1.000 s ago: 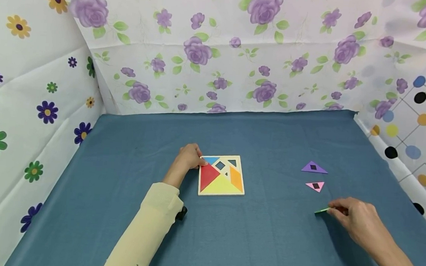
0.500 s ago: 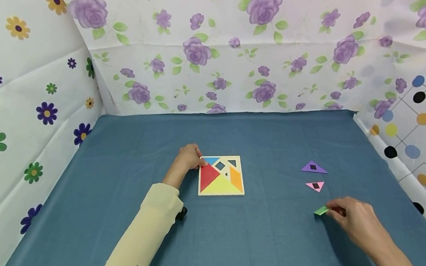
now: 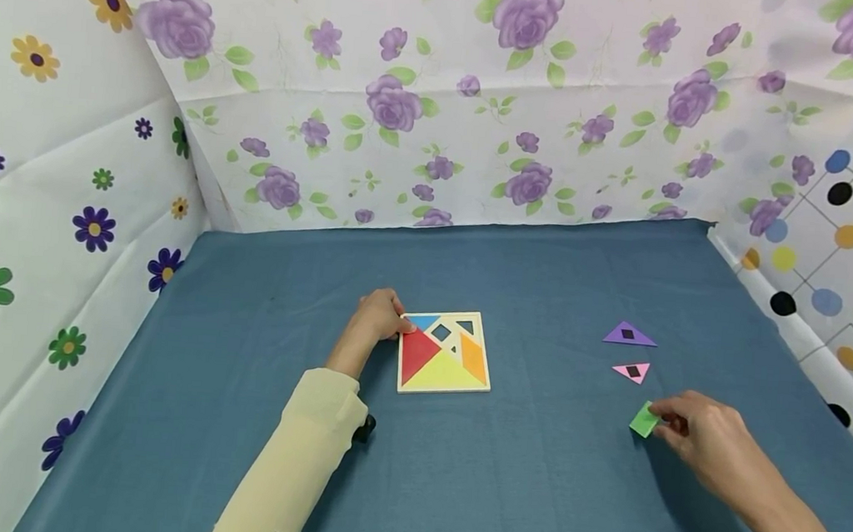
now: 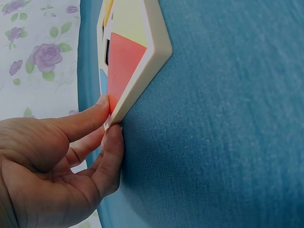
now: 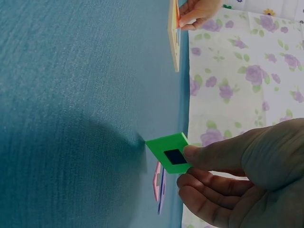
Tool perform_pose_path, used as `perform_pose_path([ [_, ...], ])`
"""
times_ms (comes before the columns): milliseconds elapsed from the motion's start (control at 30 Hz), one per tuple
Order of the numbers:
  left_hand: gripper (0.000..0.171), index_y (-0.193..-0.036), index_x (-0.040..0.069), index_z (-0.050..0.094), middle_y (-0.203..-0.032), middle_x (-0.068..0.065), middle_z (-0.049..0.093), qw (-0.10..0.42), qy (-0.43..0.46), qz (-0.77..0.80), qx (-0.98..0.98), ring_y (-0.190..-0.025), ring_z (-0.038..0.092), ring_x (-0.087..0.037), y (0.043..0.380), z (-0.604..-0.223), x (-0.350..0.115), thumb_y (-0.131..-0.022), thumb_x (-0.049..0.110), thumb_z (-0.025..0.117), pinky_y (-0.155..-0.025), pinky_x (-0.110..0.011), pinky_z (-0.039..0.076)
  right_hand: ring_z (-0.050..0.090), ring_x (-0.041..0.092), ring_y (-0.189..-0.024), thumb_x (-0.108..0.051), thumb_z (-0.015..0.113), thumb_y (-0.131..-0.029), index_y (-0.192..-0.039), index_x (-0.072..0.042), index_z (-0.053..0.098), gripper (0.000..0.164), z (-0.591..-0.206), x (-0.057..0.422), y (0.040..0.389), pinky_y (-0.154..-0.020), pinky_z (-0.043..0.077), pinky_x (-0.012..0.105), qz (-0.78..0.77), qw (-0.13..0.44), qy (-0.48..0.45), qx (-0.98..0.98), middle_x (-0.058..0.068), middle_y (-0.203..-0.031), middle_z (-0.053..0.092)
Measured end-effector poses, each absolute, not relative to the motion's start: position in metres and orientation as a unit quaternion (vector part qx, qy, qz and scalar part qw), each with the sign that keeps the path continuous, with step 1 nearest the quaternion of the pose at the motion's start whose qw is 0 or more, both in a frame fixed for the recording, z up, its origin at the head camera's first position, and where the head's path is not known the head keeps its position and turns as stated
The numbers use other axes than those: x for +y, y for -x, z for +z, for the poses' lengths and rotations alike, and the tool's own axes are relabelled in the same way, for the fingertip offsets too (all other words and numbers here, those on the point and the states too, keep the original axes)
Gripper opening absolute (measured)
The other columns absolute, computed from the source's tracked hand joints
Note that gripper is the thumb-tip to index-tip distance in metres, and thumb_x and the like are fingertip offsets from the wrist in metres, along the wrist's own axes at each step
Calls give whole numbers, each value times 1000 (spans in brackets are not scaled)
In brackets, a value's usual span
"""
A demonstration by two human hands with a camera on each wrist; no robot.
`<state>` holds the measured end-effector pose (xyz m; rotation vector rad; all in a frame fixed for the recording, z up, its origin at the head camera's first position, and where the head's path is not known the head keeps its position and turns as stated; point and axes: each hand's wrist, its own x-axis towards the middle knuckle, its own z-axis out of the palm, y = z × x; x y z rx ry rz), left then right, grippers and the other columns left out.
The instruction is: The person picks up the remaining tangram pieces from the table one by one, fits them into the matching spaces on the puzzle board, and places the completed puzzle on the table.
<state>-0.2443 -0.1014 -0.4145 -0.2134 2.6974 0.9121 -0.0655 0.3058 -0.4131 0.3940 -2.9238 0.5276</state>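
Plainly, the right grip (image 3: 710, 439) pinches a green square (image 3: 643, 419).

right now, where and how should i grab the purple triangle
Probably pinch the purple triangle by its pointed right corner, coming from the right: it lies flat, and the pink triangle sits close on its near side. The right hand would first need to set down the green square.
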Motion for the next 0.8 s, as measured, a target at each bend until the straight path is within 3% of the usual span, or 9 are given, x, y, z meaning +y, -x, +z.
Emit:
perform_pose_path([
  [133,32,-111,3,65,-109,-16,56,143,76,319,934,-105,54,-26,244,-415,-102,-90,19,83,-74,-32,51,52,7,-68,13,82,-76,-92,1,78,20,-413,306,66,-53,47,28,169,97,-152,-969,2,-83,68],
  [300,31,-110,3,65,-109,-16,56,144,76,320,933,-104,54,-25,245,-416,-103,-90,19,83,-73,-32,50,55,9,-69,13,73,-83,-92,1,78,15,-412,305,67,-54,47,28,167,112,-166,-965,8,-86,70],
  [500,32,-111,3,65,-110,-16,56,147,78,321,932,-102,55,-25,244,-416,-103,-90,19,83,-72,-31,50,59,11,-70,6,79,-85,-90,-1,77,9,-410,302,66,-55,52,29,174,85,-148,-970,3,-85,70],
  [800,31,-111,3,64,-109,-16,56,149,75,326,931,-104,54,-25,246,-416,-103,-91,18,82,-72,-31,50,60,11,-68,8,80,-82,-85,-2,77,12,-412,301,67,-54,51,30,166,93,-138,-972,3,-82,69],
])
